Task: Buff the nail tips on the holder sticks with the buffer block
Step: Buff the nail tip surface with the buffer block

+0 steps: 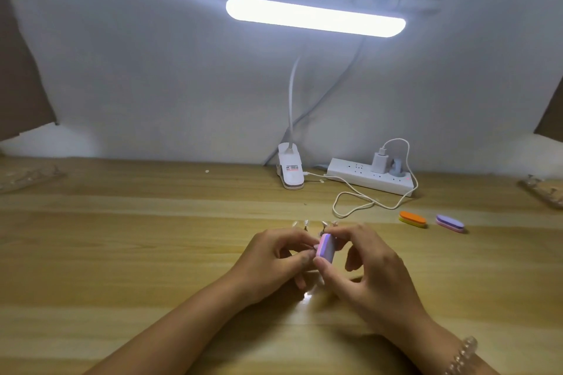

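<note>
Head view: we are mid-buffing, right hand (371, 268) pinching the pink-lilac foam buffer block (324, 248), left hand (274, 256) pinching clear nail-tip sticks (305, 224); finished count unclear.

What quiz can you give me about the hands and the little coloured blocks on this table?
1. True or false: the lamp above the table is lit.
2. The left hand grips the holder sticks. What do the fingers of the right hand pinch? A) a cable B) the pink-and-purple buffer block C) nothing
3. Fill in: ___ spare blocks lie on the table to the right of the hands, an orange block and a purple block.

Key: 1 true; 2 B; 3 two.
</note>
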`<state>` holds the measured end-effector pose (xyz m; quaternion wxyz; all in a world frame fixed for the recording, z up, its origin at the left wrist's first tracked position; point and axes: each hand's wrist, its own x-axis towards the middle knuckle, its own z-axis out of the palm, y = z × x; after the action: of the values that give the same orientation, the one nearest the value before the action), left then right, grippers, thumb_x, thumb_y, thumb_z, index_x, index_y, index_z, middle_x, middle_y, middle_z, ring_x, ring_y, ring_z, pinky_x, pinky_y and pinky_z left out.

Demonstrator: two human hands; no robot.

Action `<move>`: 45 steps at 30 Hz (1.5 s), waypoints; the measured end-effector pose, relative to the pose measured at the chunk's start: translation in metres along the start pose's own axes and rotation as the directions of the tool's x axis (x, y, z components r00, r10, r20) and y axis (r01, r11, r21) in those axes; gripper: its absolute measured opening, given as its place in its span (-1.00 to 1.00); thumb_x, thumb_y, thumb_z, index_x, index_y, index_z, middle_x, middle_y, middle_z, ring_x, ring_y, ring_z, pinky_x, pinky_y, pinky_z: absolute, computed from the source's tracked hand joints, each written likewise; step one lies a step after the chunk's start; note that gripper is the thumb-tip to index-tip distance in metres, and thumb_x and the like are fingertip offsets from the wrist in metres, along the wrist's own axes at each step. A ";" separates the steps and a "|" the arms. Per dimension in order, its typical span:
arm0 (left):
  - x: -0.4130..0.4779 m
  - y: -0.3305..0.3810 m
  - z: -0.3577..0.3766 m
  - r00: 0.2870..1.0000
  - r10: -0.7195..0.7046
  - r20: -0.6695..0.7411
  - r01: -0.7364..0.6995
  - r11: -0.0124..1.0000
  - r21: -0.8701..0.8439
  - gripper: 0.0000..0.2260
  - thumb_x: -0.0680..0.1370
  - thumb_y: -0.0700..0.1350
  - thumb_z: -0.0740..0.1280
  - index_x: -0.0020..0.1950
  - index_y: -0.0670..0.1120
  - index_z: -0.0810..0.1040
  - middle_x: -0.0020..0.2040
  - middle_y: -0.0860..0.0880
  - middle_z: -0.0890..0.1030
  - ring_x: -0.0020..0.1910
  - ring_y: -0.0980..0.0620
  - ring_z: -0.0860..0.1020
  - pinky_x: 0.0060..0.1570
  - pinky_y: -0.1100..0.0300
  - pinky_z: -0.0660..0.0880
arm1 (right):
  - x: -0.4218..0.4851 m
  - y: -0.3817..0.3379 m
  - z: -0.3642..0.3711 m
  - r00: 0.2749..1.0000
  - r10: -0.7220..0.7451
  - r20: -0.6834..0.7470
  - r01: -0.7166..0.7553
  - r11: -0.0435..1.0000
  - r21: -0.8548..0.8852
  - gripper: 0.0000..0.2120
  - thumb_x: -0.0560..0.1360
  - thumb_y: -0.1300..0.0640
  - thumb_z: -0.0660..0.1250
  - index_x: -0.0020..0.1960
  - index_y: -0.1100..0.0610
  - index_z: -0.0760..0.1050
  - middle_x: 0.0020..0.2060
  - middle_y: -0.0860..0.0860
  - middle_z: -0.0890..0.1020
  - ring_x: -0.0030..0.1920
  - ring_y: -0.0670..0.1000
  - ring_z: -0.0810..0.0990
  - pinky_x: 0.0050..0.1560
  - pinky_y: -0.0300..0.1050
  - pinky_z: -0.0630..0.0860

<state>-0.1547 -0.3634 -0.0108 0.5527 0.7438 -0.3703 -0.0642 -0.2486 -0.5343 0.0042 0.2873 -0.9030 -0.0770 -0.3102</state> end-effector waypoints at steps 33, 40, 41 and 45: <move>0.000 0.003 0.001 0.999 -0.032 -0.031 0.031 0.999 -0.029 -0.93 0.53 -0.14 0.47 -0.02 -0.08 0.72 -0.13 -0.01 0.72 -0.43 0.05 0.60 -0.35 0.22 0.50 | 0.004 0.009 0.000 0.999 0.032 -0.028 -0.030 0.995 0.095 -0.67 0.45 -0.25 0.38 0.06 -0.06 0.58 -0.16 -0.18 0.57 -0.28 -0.05 0.52 -0.27 -0.26 0.45; 0.001 0.003 0.000 0.998 -0.053 -0.022 0.052 0.997 -0.061 -0.91 0.54 -0.13 0.46 0.01 -0.10 0.71 -0.12 0.00 0.72 -0.46 0.08 0.55 -0.38 0.26 0.47 | 0.006 0.013 0.001 0.997 0.075 -0.004 -0.074 0.989 0.130 -0.61 0.42 -0.31 0.25 0.05 -0.07 0.58 -0.17 -0.18 0.58 -0.26 -0.04 0.54 -0.23 -0.15 0.49; 0.001 0.003 0.000 0.998 -0.056 -0.015 0.055 0.996 -0.071 -0.93 0.55 -0.15 0.45 0.00 -0.10 0.71 -0.14 0.03 0.72 -0.46 0.09 0.55 -0.38 0.26 0.47 | 0.005 0.012 0.001 0.999 0.046 -0.019 -0.044 0.993 0.110 -0.65 0.45 -0.29 0.27 0.07 -0.08 0.57 -0.17 -0.19 0.57 -0.26 -0.04 0.54 -0.24 -0.18 0.48; 0.001 0.002 -0.001 0.997 -0.073 -0.010 0.072 0.994 -0.088 -0.91 0.55 -0.22 0.43 -0.03 -0.05 0.71 -0.19 0.03 0.70 -0.44 0.10 0.54 -0.36 0.25 0.49 | 0.004 0.007 0.006 0.998 -0.014 0.057 0.012 0.999 0.036 -0.69 0.47 -0.25 0.32 0.09 -0.09 0.56 -0.17 -0.20 0.56 -0.28 -0.08 0.53 -0.26 -0.21 0.50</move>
<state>-0.1549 -0.3635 -0.0084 0.5846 0.7321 -0.3364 -0.0955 -0.2402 -0.5368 -0.0008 0.2990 -0.9057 -0.0965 -0.2845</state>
